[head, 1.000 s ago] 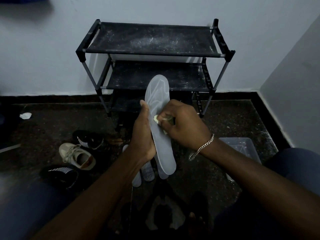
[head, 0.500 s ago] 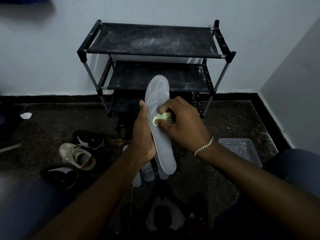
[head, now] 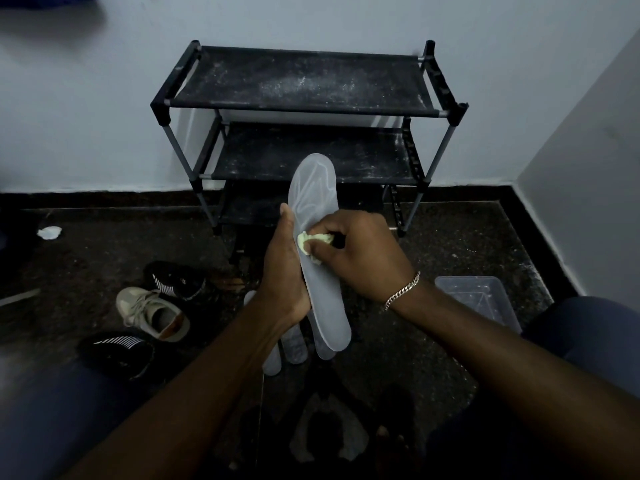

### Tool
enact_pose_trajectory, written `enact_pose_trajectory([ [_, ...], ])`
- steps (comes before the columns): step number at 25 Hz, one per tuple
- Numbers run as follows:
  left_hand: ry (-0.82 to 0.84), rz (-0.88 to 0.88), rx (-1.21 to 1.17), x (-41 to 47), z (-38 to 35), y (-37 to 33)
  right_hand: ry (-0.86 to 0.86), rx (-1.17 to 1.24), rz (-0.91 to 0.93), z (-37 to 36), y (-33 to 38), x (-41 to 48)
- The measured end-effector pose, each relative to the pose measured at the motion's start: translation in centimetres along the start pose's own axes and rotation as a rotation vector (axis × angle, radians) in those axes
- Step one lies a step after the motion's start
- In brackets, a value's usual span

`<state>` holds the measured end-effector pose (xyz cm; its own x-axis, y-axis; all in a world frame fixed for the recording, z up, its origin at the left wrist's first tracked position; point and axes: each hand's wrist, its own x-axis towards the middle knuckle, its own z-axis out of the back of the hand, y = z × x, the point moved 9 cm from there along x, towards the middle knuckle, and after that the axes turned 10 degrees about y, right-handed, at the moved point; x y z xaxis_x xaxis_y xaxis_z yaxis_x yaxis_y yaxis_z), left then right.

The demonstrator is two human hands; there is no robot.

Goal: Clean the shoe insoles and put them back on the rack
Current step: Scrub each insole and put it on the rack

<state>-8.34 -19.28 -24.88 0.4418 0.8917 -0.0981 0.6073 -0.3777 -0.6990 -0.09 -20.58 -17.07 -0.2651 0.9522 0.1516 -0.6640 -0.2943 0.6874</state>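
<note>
Grey insole (head: 313, 199) held lengthwise, toe toward rack (head: 301, 81); left hand (head: 284, 271) grips it, right hand (head: 360, 258) pinches cloth (head: 306, 241).

Dim room, pale walls (head: 86, 116), dark speckled floor (head: 467, 244), black skirting (head: 104, 199)

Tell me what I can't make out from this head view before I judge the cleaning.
All in the head view:
Held insole: its back faces away; the left hand covers one edge.
Floor insoles: mostly behind that hand and insole, count unclear.
Rack's bottom shelf: dark, partly behind the insole.
Cloth: mostly inside the right hand.
</note>
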Motion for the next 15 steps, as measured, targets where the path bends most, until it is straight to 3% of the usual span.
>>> enact_pose_trajectory([
  [6, 0.021, 0.015, -0.005, 0.0, -0.2, 0.5, -0.081, 0.030, -0.038, 1.0, -0.8, 0.0],
  [11, -0.019, 0.024, 0.005, -0.3, 0.0, 0.2, 0.003, 0.030, 0.009, 0.0, -0.1, -0.2],
  [15, -0.011, 0.013, -0.016, -0.2, -0.4, 0.6, -0.095, 0.060, -0.016, 0.9, -0.6, 0.1],
])
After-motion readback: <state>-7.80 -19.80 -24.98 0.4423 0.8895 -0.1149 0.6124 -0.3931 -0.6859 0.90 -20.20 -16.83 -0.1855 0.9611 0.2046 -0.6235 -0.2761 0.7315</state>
